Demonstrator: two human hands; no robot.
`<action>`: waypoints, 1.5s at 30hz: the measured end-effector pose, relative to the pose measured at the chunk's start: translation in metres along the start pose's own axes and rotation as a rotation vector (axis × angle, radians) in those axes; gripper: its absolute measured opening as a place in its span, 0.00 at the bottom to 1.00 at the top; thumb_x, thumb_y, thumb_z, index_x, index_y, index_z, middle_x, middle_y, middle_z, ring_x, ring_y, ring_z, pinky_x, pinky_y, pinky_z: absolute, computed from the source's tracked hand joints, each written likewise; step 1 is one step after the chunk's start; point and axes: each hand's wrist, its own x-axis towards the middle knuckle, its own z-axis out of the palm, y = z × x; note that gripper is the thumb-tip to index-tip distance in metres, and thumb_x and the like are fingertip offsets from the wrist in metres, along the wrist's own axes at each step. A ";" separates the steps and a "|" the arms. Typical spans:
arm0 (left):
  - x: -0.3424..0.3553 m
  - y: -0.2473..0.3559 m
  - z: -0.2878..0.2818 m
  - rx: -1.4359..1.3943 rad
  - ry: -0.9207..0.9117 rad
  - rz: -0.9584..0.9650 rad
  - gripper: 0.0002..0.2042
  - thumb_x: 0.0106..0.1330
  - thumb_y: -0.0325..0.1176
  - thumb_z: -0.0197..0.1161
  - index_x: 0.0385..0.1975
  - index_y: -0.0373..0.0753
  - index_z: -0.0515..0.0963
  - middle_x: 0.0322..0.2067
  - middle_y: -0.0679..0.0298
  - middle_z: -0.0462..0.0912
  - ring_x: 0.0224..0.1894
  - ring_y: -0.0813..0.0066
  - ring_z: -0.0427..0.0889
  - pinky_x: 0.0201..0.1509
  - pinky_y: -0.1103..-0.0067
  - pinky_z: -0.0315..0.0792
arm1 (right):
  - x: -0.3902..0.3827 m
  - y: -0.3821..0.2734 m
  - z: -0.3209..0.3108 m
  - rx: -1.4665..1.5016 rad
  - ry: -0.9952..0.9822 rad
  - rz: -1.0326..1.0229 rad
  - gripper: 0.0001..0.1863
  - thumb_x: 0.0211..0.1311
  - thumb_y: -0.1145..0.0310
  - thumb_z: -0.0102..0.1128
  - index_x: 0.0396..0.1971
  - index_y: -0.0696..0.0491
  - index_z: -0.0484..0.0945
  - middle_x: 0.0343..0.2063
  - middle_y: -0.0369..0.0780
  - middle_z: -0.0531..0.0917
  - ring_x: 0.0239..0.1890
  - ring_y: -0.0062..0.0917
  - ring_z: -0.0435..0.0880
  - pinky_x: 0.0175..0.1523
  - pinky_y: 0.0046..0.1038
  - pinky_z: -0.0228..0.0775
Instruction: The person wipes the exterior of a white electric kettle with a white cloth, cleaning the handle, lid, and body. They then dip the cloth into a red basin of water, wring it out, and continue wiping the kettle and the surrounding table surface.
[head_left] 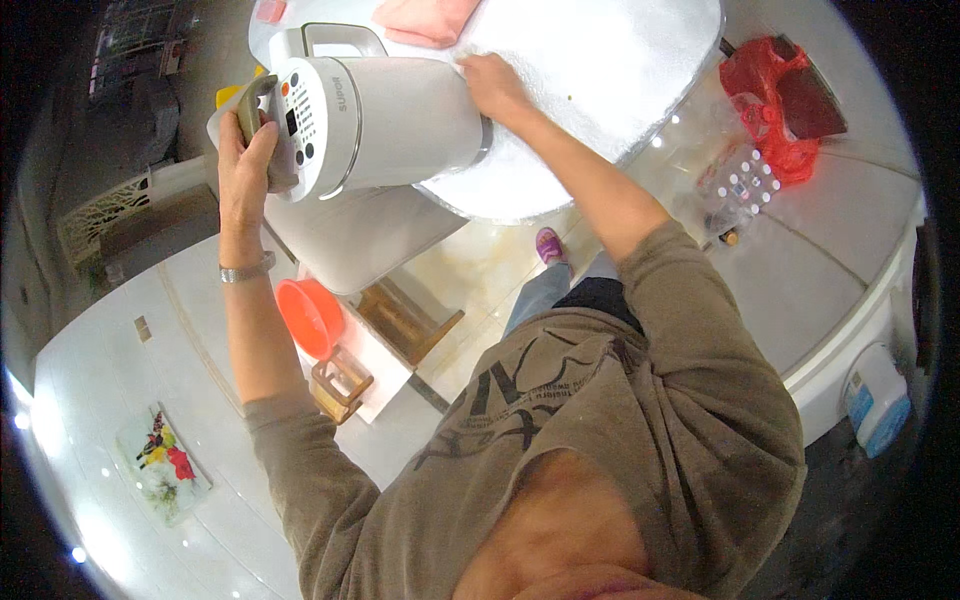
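Note:
A white soy milk maker (410,120) is tilted over on its side above the near left edge of the table. Its button panel (300,115) and lid face left, its base points right, and the loop handle (345,38) is on the far side. My left hand (243,165) is closed round the brownish grip (258,110) on the lid. At the base end my right hand (495,90) has its fingers curled against the far edge; the fingertips are partly hidden.
A folded pink cloth (425,18) lies at the far side of the white table (600,80). Below left are a red basin (310,318) and a small wooden stool (340,385). A red plastic bag (790,150) and a pack of bottles (740,185) stand at the right.

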 end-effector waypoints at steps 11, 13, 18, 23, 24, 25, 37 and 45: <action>-0.001 0.010 0.010 -0.011 0.060 0.031 0.18 0.56 0.38 0.54 0.43 0.33 0.69 0.32 0.63 0.73 0.31 0.78 0.70 0.35 0.82 0.66 | 0.000 0.041 -0.017 -0.296 -0.253 -0.225 0.13 0.55 0.70 0.53 0.39 0.41 0.81 0.44 0.41 0.76 0.46 0.39 0.75 0.51 0.38 0.68; -0.004 0.010 0.009 -0.009 0.066 0.042 0.19 0.56 0.38 0.54 0.43 0.32 0.68 0.32 0.62 0.73 0.31 0.77 0.70 0.34 0.81 0.66 | -0.025 0.027 -0.033 0.023 -0.286 0.011 0.15 0.54 0.71 0.54 0.43 0.46 0.78 0.45 0.42 0.75 0.49 0.39 0.74 0.53 0.37 0.67; -0.007 -0.001 0.005 -0.026 0.071 -0.036 0.21 0.59 0.35 0.54 0.52 0.35 0.67 0.38 0.65 0.74 0.37 0.79 0.71 0.42 0.83 0.65 | -0.091 -0.057 -0.025 0.167 0.244 -0.449 0.22 0.54 0.73 0.52 0.52 0.55 0.69 0.45 0.50 0.73 0.50 0.43 0.70 0.51 0.38 0.67; 0.001 0.008 0.005 -0.022 0.043 0.018 0.21 0.58 0.35 0.54 0.52 0.35 0.67 0.39 0.64 0.74 0.36 0.78 0.72 0.39 0.82 0.67 | -0.111 -0.008 0.010 -0.077 0.247 -0.399 0.20 0.55 0.76 0.48 0.50 0.58 0.68 0.43 0.54 0.72 0.45 0.46 0.73 0.49 0.38 0.70; -0.001 0.004 0.004 -0.041 0.036 0.007 0.21 0.58 0.35 0.54 0.52 0.34 0.67 0.39 0.63 0.74 0.36 0.78 0.72 0.40 0.82 0.67 | -0.122 0.018 0.011 -0.174 0.125 -0.353 0.19 0.54 0.76 0.48 0.49 0.59 0.69 0.42 0.54 0.72 0.44 0.46 0.73 0.48 0.38 0.70; 0.000 -0.001 0.005 -0.065 0.040 0.007 0.21 0.58 0.35 0.54 0.51 0.33 0.67 0.39 0.63 0.74 0.37 0.78 0.72 0.40 0.82 0.67 | -0.122 0.031 0.007 -0.276 0.012 -0.317 0.18 0.54 0.77 0.48 0.47 0.60 0.70 0.42 0.54 0.72 0.43 0.45 0.74 0.47 0.38 0.71; 0.009 -0.007 0.010 -0.053 0.066 0.165 0.19 0.60 0.36 0.54 0.49 0.34 0.68 0.36 0.65 0.75 0.33 0.79 0.72 0.37 0.83 0.68 | 0.022 0.038 -0.049 -0.722 -0.002 -0.451 0.23 0.57 0.65 0.53 0.54 0.45 0.70 0.59 0.40 0.64 0.60 0.40 0.60 0.58 0.56 0.51; 0.020 -0.038 -0.009 0.014 0.090 0.093 0.23 0.59 0.38 0.55 0.53 0.34 0.67 0.41 0.62 0.75 0.40 0.77 0.73 0.45 0.81 0.67 | -0.119 0.051 -0.025 -0.786 -0.087 -0.436 0.24 0.59 0.65 0.51 0.57 0.37 0.67 0.64 0.32 0.57 0.66 0.35 0.52 0.66 0.47 0.41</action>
